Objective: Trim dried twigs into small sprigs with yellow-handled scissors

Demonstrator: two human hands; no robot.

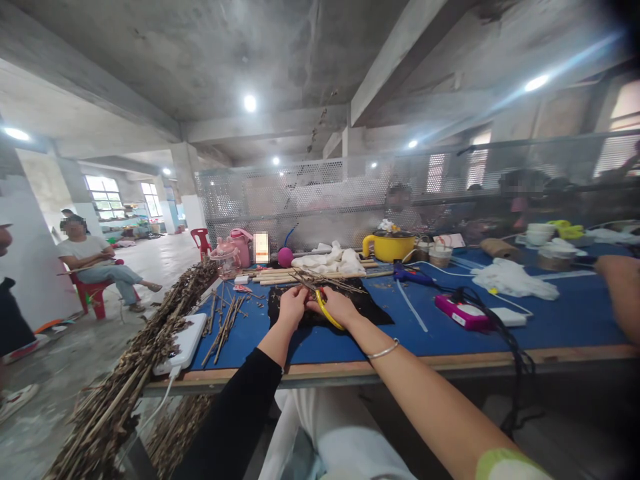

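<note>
My left hand is closed, its fingers pinching thin dry twigs over a black cloth. Close beside it, my right hand is wrapped round yellow-handled shears. The shears' blades are small and partly hidden among the twigs and fingers, so how far apart they stand does not show. Cut lengths of dry stem lie on the blue tabletop left of my hands. Behind the cloth are several pale wooden sticks and crumpled white cloth.
A bundle of dried stalks leans along the table's left edge by a white power strip. To the right are a yellow pot, a blue glue gun, a magenta box and black cables. Another person's arm reaches in at far right.
</note>
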